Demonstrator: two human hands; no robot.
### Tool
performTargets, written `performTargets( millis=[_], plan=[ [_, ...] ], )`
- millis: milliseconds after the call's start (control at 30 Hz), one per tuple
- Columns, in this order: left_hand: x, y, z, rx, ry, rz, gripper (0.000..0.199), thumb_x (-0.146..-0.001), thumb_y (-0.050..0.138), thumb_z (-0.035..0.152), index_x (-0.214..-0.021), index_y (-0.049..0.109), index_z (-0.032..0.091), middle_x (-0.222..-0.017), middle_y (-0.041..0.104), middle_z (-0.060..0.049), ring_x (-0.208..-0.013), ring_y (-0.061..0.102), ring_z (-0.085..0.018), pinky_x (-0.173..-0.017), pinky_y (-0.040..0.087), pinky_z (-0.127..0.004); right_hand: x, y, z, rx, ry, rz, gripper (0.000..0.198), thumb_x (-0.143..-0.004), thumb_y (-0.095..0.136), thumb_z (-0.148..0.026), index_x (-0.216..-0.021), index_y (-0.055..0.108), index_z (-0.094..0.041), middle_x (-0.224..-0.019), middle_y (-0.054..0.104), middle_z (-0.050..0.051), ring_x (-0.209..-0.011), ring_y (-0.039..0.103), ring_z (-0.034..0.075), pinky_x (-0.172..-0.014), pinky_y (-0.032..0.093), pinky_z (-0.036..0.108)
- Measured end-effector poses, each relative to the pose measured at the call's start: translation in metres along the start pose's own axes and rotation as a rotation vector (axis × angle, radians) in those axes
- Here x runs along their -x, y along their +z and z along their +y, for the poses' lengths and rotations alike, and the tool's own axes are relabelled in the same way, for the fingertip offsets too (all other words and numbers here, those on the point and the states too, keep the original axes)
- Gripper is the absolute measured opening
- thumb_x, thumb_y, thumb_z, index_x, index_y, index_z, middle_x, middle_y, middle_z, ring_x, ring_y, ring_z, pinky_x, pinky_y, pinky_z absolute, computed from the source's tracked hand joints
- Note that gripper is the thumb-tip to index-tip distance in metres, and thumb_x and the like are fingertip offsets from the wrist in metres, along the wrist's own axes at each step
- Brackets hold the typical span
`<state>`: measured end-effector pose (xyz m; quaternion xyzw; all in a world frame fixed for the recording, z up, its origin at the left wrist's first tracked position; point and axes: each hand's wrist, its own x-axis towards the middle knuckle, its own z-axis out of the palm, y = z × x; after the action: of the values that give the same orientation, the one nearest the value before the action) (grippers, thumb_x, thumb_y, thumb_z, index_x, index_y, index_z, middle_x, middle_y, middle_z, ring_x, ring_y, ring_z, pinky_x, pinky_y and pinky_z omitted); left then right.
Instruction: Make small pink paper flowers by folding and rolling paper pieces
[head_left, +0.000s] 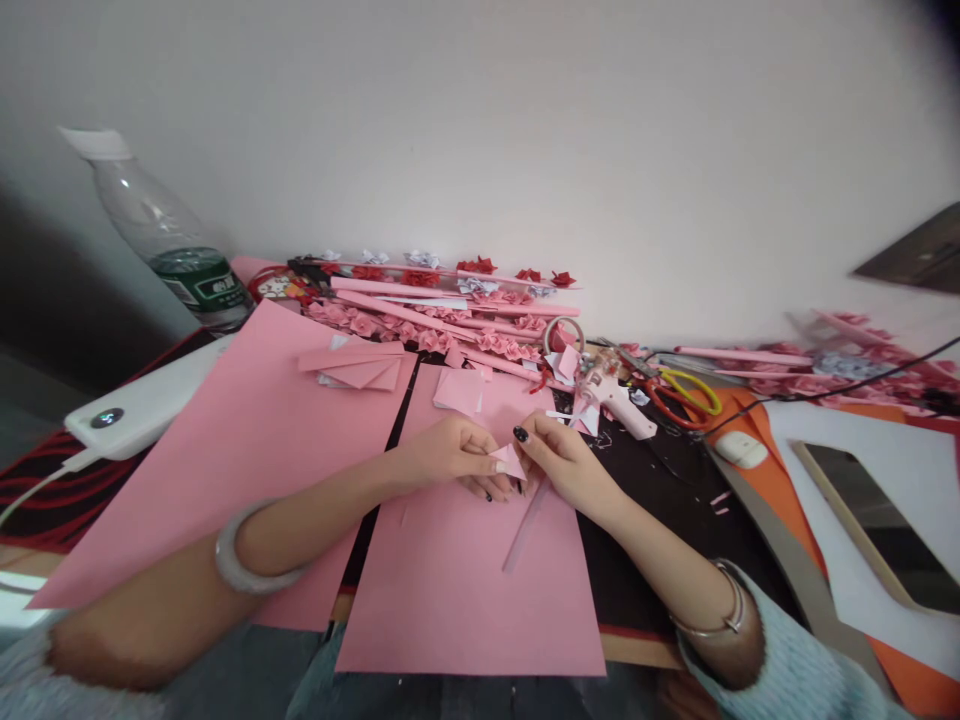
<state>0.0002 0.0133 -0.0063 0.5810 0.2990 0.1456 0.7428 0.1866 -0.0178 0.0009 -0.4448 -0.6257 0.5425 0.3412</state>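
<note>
My left hand (pixel 466 462) pinches a small folded piece of pink paper (pixel 510 461) between thumb and fingers. My right hand (pixel 561 460) is closed at the right edge of the same piece, its thumb by the upper corner. Below my right hand a narrow pale strip (pixel 525 532) slants down over a pink sheet (pixel 472 600); whether the fingers grip it I cannot tell. Just beyond my hands lie small pink paper squares (pixel 459 389). Folded pink pieces (pixel 356 364) rest on another large pink sheet (pixel 247 430) at the left.
Pink paper flowers and rolled sticks (pixel 435 320) line the wall. At right are a glue gun (pixel 616 396), scissors (pixel 682 395), a tape roll (pixel 564 335), an earbud case (pixel 741 449) and a phone (pixel 877 520). A bottle (pixel 169 230) and white power bank (pixel 142 400) stand left.
</note>
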Motion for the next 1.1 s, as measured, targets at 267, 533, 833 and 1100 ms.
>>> performTargets(
  millis=[267,533,833,1100],
  plan=[
    [-0.0004,0.0017,-0.0025,-0.011,-0.003,-0.022,0.022,-0.076,0.063,0.031,-0.077,0.066,0.009,-0.081,0.072,-0.013,-0.073,0.069,-0.019,-0.067,0.054,-0.028,0.0033,0.0011,0.0018,0.083,-0.036,0.043,0.014,-0.087,0.048,-0.034,-0.083,0.045,-0.021,-0.053,0.047,-0.007,-0.041,0.048,0.009,-0.041,0.040,0.021],
    [-0.0005,0.0029,-0.0023,0.010,-0.014,-0.004,0.024,-0.075,0.065,0.033,-0.079,0.065,0.010,-0.081,0.072,-0.012,-0.073,0.069,-0.019,-0.066,0.054,-0.028,0.0009,0.0018,0.0069,0.039,-0.007,0.055,0.010,-0.080,0.056,-0.025,-0.078,0.047,-0.020,-0.064,0.053,-0.003,-0.044,0.049,0.008,-0.043,0.042,0.022],
    [-0.0024,0.0008,-0.0062,0.005,-0.007,-0.015,0.026,-0.074,0.065,0.036,-0.080,0.065,0.010,-0.083,0.072,-0.011,-0.073,0.069,-0.019,-0.067,0.054,-0.029,0.0003,0.0017,0.0054,0.027,-0.028,0.068,0.015,-0.079,0.057,-0.025,-0.070,0.046,-0.019,-0.065,0.058,-0.001,-0.047,0.052,0.010,-0.044,0.042,0.022],
    [-0.0011,0.0002,-0.0036,0.002,-0.001,-0.030,0.024,-0.075,0.064,0.034,-0.080,0.065,0.011,-0.082,0.072,-0.011,-0.072,0.069,-0.018,-0.066,0.054,-0.028,0.0006,0.0011,0.0052,0.067,-0.037,0.092,0.017,-0.078,0.058,-0.025,-0.068,0.047,-0.019,-0.060,0.054,-0.003,-0.047,0.049,0.010,-0.046,0.039,0.022]
  ],
)
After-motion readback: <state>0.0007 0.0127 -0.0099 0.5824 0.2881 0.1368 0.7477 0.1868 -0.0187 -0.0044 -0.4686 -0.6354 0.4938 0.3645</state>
